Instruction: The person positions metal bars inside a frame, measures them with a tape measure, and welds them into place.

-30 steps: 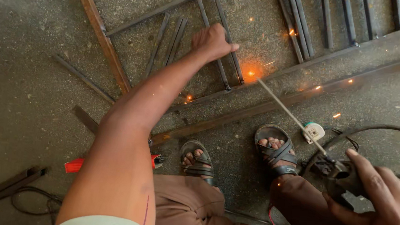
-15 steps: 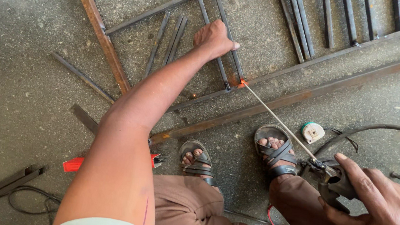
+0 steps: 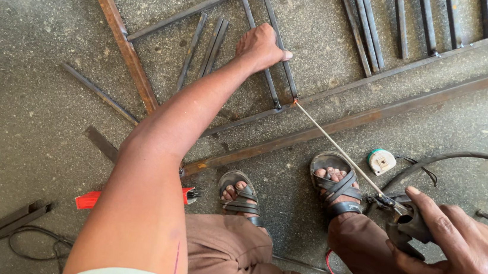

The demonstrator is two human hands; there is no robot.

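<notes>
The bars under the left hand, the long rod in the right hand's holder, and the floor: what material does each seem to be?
The bars under the left hand look like bare steel: dark grey, dull, unpainted. The long flat bar looks rusty brown. The rod, clamped in the holder that the right hand grips, seems a pale coated metal stick with a glowing tip. The floor looks like rough grey concrete.

Two hands (image 3: 261,46) (image 3: 470,260); two sandals (image 3: 242,196) (image 3: 335,181); one welding rod (image 3: 338,146); one rod holder (image 3: 409,221); one tape measure (image 3: 381,161); one red-handled tool (image 3: 90,199).
</notes>
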